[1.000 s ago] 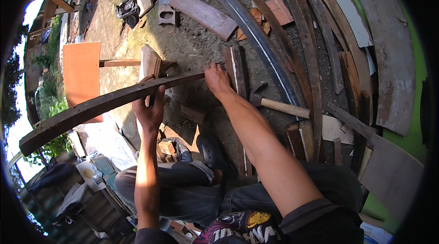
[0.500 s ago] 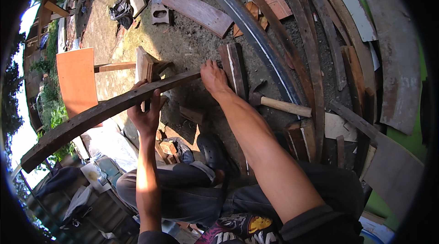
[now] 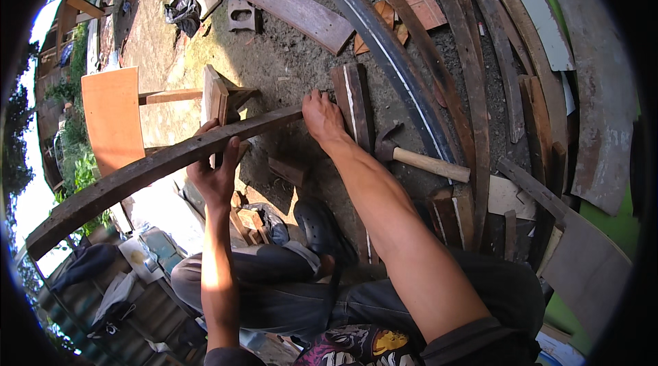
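A long dark wooden beam [image 3: 137,177] lies across the view, slanting from the lower left up to the middle. Around its midsection my left hand [image 3: 214,171] is closed, thumb on the near side and fingers going over the far side. My right hand [image 3: 322,116] grips the beam's right end, its fingers curled over the tip. Just right of that hand is a short dark wood block [image 3: 353,102] with a white stripe. Behind the beam, beyond my left hand, stands a small wooden frame [image 3: 216,95], partly hidden by the beam.
A claw hammer [image 3: 428,162] lies right of my right forearm. Farther off are a handsaw [image 3: 241,15], a reddish plank [image 3: 298,13] and a black plastic bag [image 3: 184,11]. Several long boards, one dark with a white line [image 3: 391,57], run down the right. An orange panel [image 3: 113,123] stands left.
The view has shifted slightly. Both hands keep their hold on the beam, which has barely moved.
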Demonstrator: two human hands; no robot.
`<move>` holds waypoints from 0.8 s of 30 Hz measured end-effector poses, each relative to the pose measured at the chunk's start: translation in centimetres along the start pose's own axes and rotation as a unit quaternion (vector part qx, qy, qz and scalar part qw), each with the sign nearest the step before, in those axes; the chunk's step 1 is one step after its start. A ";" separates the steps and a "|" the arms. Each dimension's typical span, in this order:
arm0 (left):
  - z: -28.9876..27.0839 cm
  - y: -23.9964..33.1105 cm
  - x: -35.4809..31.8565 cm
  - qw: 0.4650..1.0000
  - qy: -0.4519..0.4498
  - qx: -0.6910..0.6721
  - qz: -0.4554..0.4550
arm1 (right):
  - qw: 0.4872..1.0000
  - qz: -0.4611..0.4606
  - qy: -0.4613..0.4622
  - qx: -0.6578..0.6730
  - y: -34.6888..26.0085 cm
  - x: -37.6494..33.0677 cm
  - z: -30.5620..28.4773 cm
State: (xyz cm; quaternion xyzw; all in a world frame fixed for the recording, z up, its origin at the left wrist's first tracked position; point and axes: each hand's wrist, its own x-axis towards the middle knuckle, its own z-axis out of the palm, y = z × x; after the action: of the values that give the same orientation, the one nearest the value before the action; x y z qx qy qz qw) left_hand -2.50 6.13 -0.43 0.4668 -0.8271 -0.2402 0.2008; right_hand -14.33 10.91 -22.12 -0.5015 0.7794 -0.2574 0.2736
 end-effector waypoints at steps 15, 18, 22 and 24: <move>0.2 0.8 0.0 0.999 -0.012 -0.015 -0.033 | 0.998 0.017 -0.060 -0.003 0.0 0.4 -0.9; 0.2 0.2 -0.3 0.999 -0.003 -0.027 -0.016 | 0.985 0.029 -0.168 -0.003 -0.7 1.9 -4.2; 0.4 0.6 -0.1 1.000 0.013 -0.021 0.003 | 0.981 0.060 -0.168 0.073 -1.1 5.3 -8.5; 0.7 0.8 0.2 1.000 0.011 -0.023 0.008 | 0.973 0.049 -0.162 0.156 -1.2 7.0 -9.7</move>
State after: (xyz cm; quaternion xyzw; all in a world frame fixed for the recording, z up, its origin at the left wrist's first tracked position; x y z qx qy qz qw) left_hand -3.49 6.48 -0.51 0.4583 -0.8225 -0.2528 0.2225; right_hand -22.63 5.28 -15.48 -0.4492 0.6983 -0.2771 0.4836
